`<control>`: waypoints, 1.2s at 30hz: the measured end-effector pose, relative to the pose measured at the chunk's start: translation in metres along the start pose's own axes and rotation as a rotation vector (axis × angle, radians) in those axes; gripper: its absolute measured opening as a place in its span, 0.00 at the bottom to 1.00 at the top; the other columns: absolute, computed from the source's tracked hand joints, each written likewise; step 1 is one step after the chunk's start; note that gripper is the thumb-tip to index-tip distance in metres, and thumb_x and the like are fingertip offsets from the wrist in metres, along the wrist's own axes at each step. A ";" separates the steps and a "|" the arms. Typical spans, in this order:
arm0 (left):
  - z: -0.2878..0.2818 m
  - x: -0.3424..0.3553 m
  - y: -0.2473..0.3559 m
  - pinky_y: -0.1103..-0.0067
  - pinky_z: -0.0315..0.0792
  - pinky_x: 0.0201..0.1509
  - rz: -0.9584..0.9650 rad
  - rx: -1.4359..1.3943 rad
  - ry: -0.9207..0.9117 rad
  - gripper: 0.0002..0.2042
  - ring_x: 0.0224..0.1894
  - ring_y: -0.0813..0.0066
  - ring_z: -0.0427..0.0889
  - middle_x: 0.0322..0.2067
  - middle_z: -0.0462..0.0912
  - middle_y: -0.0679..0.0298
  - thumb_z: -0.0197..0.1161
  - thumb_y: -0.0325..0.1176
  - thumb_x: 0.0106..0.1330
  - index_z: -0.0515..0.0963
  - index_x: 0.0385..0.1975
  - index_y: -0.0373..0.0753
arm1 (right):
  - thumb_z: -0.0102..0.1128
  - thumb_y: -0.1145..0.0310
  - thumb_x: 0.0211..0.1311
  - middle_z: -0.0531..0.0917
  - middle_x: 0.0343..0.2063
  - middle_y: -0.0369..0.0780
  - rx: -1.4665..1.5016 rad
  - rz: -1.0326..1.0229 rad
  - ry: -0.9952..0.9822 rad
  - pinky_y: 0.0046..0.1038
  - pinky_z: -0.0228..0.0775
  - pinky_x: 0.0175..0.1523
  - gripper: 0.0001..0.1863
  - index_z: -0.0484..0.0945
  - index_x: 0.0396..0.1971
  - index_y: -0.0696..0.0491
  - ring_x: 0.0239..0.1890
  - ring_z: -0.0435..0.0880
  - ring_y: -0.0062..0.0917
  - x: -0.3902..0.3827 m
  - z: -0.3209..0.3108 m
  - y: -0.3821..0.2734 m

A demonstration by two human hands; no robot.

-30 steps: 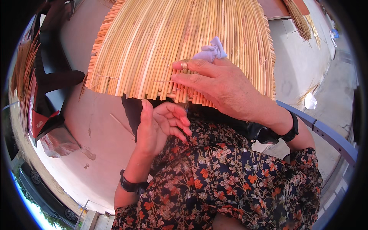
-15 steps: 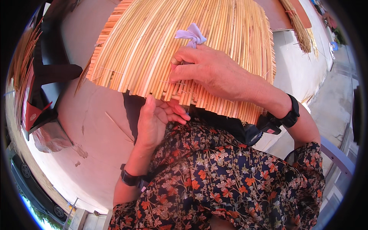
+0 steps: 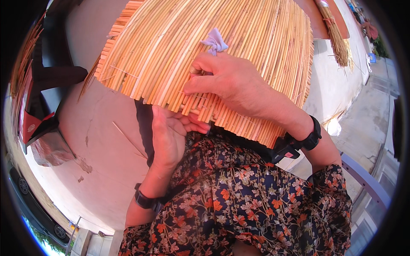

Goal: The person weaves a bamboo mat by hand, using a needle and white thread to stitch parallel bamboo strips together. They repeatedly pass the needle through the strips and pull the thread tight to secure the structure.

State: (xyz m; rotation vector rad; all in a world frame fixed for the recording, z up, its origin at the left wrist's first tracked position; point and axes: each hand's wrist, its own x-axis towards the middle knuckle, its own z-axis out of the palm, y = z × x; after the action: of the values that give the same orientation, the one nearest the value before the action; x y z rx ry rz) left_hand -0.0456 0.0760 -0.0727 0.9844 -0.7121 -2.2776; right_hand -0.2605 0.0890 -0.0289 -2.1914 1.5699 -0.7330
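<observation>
A mat of straight straw-coloured stalks (image 3: 239, 47) lies before me with its uneven near edge over my lap. Above that edge, my right hand (image 3: 232, 83) is pinched closed against the stalks, wearing a ring-like metal thimble (image 3: 195, 70) on a finger. Whatever sits in the pinch is hidden. A knotted lilac cloth strip (image 3: 215, 40) shows just beyond the knuckles; I cannot tell what it is tied to. My left hand (image 3: 171, 134) is under the near edge, thumb raised beside the stalk ends and fingers loosely curled, partly covered by the mat. Short thread stitches (image 3: 121, 70) cross some stalks.
A bundle of dry stalks (image 3: 335, 36) lies at the upper right on a reddish-brown surface. Dark furniture-like parts and a red item (image 3: 36, 123) stand at left. One loose stalk (image 3: 128, 138) rests on the pale ground. A purple-grey curved bar (image 3: 365, 179) is at right.
The mat has shifted slightly, its right side moving right and downward. My right hand has dipped a little with its pinch kept, and my left thumb has moved slightly left.
</observation>
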 end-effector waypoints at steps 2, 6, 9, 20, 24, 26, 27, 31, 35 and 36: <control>0.017 -0.007 -0.004 0.64 0.81 0.36 0.019 0.045 0.060 0.35 0.31 0.56 0.86 0.34 0.83 0.52 0.37 0.64 0.78 0.74 0.52 0.31 | 0.59 0.69 0.57 0.77 0.34 0.35 -0.019 -0.023 0.027 0.35 0.75 0.39 0.05 0.82 0.33 0.44 0.40 0.82 0.33 -0.009 -0.006 -0.004; 0.029 -0.010 -0.006 0.69 0.81 0.34 0.027 0.134 0.151 0.34 0.28 0.61 0.85 0.32 0.83 0.51 0.36 0.59 0.81 0.74 0.52 0.26 | 0.60 0.68 0.56 0.76 0.32 0.35 -0.057 -0.061 0.085 0.35 0.74 0.37 0.02 0.79 0.30 0.45 0.36 0.81 0.32 -0.014 -0.002 -0.005; 0.028 -0.010 -0.008 0.71 0.81 0.33 0.041 0.148 0.153 0.33 0.26 0.62 0.84 0.30 0.83 0.52 0.37 0.57 0.81 0.75 0.51 0.26 | 0.60 0.68 0.55 0.75 0.31 0.34 -0.071 -0.070 0.095 0.35 0.73 0.36 0.02 0.79 0.29 0.44 0.35 0.80 0.32 -0.018 0.002 -0.003; 0.014 -0.007 -0.011 0.70 0.81 0.42 -0.017 -0.011 -0.001 0.15 0.32 0.64 0.86 0.34 0.85 0.55 0.56 0.38 0.78 0.77 0.50 0.30 | 0.60 0.69 0.58 0.79 0.35 0.33 0.020 -0.044 0.139 0.34 0.72 0.39 0.05 0.82 0.32 0.42 0.38 0.81 0.32 -0.022 0.006 0.004; 0.009 -0.006 -0.009 0.72 0.80 0.42 -0.093 -0.042 -0.034 0.13 0.33 0.66 0.85 0.35 0.85 0.57 0.59 0.36 0.76 0.78 0.50 0.33 | 0.60 0.69 0.59 0.79 0.35 0.33 0.046 -0.014 0.155 0.34 0.73 0.40 0.06 0.83 0.33 0.41 0.38 0.82 0.33 -0.023 0.005 0.005; 0.008 -0.006 -0.008 0.73 0.80 0.42 -0.109 -0.028 -0.041 0.12 0.33 0.67 0.85 0.35 0.85 0.57 0.60 0.35 0.76 0.78 0.50 0.33 | 0.60 0.69 0.58 0.80 0.35 0.34 0.042 -0.007 0.157 0.35 0.73 0.40 0.05 0.83 0.32 0.41 0.39 0.82 0.35 -0.022 0.006 0.004; 0.007 -0.005 -0.007 0.73 0.80 0.41 -0.116 -0.011 -0.044 0.12 0.33 0.68 0.85 0.36 0.85 0.57 0.60 0.35 0.75 0.78 0.50 0.34 | 0.60 0.69 0.58 0.79 0.35 0.34 0.022 -0.011 0.147 0.35 0.73 0.40 0.05 0.83 0.32 0.41 0.38 0.82 0.35 -0.022 0.007 0.004; 0.005 -0.006 -0.012 0.74 0.80 0.41 -0.115 0.081 -0.048 0.12 0.33 0.69 0.85 0.36 0.85 0.56 0.60 0.34 0.75 0.78 0.50 0.33 | 0.60 0.69 0.58 0.79 0.34 0.34 0.018 -0.034 0.101 0.35 0.73 0.38 0.05 0.83 0.32 0.42 0.37 0.82 0.34 -0.025 0.010 0.005; 0.002 -0.005 -0.018 0.74 0.80 0.40 -0.036 0.089 -0.068 0.14 0.32 0.69 0.84 0.35 0.85 0.55 0.59 0.36 0.76 0.77 0.52 0.32 | 0.61 0.69 0.57 0.78 0.33 0.33 -0.024 -0.075 0.125 0.34 0.72 0.37 0.06 0.83 0.33 0.41 0.35 0.81 0.32 -0.025 0.013 0.004; 0.003 -0.006 -0.020 0.74 0.80 0.40 -0.014 0.052 -0.057 0.15 0.32 0.70 0.84 0.35 0.85 0.55 0.59 0.37 0.77 0.77 0.52 0.31 | 0.62 0.69 0.57 0.78 0.34 0.32 -0.035 -0.083 0.127 0.33 0.71 0.37 0.07 0.83 0.34 0.41 0.34 0.81 0.31 -0.026 0.015 0.005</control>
State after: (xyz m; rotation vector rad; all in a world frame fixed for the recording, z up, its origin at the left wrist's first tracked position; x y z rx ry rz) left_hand -0.0501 0.0952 -0.0811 0.9539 -0.7948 -2.3180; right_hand -0.2620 0.1113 -0.0489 -2.2873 1.5705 -0.8921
